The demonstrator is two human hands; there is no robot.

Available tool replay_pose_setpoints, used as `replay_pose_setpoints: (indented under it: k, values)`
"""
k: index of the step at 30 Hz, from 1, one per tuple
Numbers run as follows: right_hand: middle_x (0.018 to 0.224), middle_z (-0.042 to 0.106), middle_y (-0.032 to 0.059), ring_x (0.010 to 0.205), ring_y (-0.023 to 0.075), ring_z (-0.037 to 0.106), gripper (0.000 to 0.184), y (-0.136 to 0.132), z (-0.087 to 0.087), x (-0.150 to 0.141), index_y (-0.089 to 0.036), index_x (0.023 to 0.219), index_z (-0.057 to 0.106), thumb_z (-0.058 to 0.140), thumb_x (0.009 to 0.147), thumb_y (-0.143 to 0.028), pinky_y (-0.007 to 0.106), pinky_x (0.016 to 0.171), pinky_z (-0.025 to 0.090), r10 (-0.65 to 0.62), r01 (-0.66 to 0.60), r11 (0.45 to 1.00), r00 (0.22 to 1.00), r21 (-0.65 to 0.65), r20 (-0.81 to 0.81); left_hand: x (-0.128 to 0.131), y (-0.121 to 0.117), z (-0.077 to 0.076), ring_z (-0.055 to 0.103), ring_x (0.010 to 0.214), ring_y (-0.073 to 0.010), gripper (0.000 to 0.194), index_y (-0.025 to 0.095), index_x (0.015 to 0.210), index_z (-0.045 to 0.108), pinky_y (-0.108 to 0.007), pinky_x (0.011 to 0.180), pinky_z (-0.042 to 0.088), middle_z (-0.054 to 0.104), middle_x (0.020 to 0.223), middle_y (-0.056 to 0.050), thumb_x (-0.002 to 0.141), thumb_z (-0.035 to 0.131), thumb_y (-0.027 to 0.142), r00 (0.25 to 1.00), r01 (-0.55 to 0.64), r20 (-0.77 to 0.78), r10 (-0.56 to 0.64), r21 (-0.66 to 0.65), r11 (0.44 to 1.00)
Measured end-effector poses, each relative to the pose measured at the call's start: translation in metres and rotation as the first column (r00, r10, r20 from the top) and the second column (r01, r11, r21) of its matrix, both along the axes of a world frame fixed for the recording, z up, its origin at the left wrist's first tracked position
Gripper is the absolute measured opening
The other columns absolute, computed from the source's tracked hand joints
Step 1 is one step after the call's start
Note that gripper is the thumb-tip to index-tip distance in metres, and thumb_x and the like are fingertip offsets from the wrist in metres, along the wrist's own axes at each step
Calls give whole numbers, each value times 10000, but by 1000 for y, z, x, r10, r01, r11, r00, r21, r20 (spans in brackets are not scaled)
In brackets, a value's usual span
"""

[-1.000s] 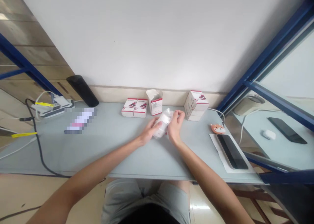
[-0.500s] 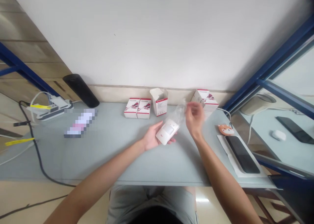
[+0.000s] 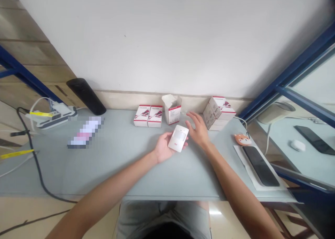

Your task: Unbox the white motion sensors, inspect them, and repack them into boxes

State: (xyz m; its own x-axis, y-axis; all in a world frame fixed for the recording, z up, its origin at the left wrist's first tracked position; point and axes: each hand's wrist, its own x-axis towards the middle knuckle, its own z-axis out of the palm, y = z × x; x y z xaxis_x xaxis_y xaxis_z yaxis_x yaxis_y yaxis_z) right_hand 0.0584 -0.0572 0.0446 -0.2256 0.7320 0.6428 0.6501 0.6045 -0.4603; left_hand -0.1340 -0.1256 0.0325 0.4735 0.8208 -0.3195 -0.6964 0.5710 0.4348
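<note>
A white motion detector point(image 3: 178, 138) with a sensor window and a small red mark rests in my left hand point(image 3: 164, 149), fingers wrapped round it from beneath. To its right, my right hand point(image 3: 199, 130) is open above the table, fingers apart and holding nothing. A bit of clear plastic bag point(image 3: 184, 113) shows faintly beyond its fingertips; most of it is hard to make out. An upright white and red box point(image 3: 173, 114) with raised flaps stands just behind the detector.
Two closed boxes point(image 3: 148, 116) lie side by side on the left, and stacked boxes point(image 3: 219, 114) stand on the right. A black phone point(image 3: 260, 165), a fox-faced case point(image 3: 242, 139), a black cylinder point(image 3: 86, 96) and a power strip point(image 3: 56, 119) sit further out on the grey table point(image 3: 110, 169).
The plastic bag has come off the detector and out of my right hand, which has opened and lowered. My left hand still holds the detector, now turned more upright.
</note>
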Motion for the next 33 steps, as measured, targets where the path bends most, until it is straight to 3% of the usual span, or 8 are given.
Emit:
replay_pose_setpoints:
  k: [4, 9, 16, 18, 20, 23, 28, 33]
  values:
    - [1463, 650, 101, 1384, 273, 579, 425, -2, 6, 3, -262, 1337, 682, 353, 1115, -414, 497, 1168, 455, 55, -64, 994, 994, -89, -95, 0, -1, -1, 786, 914, -346, 590, 56, 1446, 559, -425, 831, 562, 784, 1120, -224, 898, 497, 262, 1000, -27, -8, 27, -3, 1000]
    - [1098, 752, 97, 1080, 257, 688, 435, -10, 14, -1, -248, 1073, 762, 357, 1117, -400, 432, 985, 525, 89, -94, 995, 986, -34, -142, 0, -1, 0, 786, 865, -346, 577, 49, 1385, 588, -414, 780, 570, 787, 1076, -222, 856, 489, 259, 998, -58, -29, 59, 18, 998]
    - [1061, 741, 86, 930, 229, 671, 449, -11, 17, -1, -240, 1079, 755, 374, 1101, -474, 379, 869, 509, 24, -45, 991, 986, -128, -166, -6, 4, -3, 776, 797, -322, 588, 120, 1410, 545, -402, 716, 565, 794, 1040, -173, 840, 478, 250, 987, -136, -75, 145, 108, 985]
    - [957, 736, 56, 820, 208, 641, 464, -10, 18, 0, -245, 1096, 757, 406, 1080, -547, 354, 804, 504, 59, -135, 946, 966, -295, -252, -7, 4, -3, 773, 791, -315, 589, 130, 1421, 533, -401, 730, 563, 795, 1047, -168, 847, 484, 251, 985, -134, -88, 147, 139, 981]
    - [801, 688, 17, 709, 182, 586, 475, -9, 17, -2, -239, 1047, 768, 492, 1025, -625, 318, 707, 484, 72, -271, 843, 912, -464, -403, -6, 2, -3, 772, 796, -316, 586, 138, 1433, 526, -404, 743, 560, 795, 1065, -170, 861, 490, 260, 986, -112, -104, 131, 168, 979]
    - [644, 561, -27, 593, 141, 475, 455, -10, 17, -7, -213, 905, 771, 654, 915, -653, 275, 579, 403, 18, -378, 763, 823, -524, -568, -4, 0, -2, 771, 817, -316, 554, 108, 1405, 558, -400, 777, 553, 793, 1074, -190, 890, 480, 296, 988, -62, -128, 91, 212, 975]
    - [606, 448, -52, 531, 102, 349, 381, -7, 29, 0, -205, 855, 733, 741, 851, -585, 249, 504, 290, -74, -341, 848, 683, -406, -727, -7, 9, 3, 750, 756, -307, 532, 50, 1273, 669, -386, 739, 535, 791, 1032, -227, 955, 447, 414, 981, 92, -189, -40, 274, 957]
    - [617, 377, -65, 510, 77, 211, 362, -1, 55, 38, -216, 713, 578, 770, 808, -507, 237, 487, 221, -60, -220, 961, 429, -169, -901, -32, 24, 9, 746, 743, -304, 583, 80, 1231, 717, -394, 721, 532, 791, 1007, -224, 1021, 469, 564, 900, 378, -334, -281, 278, 883]
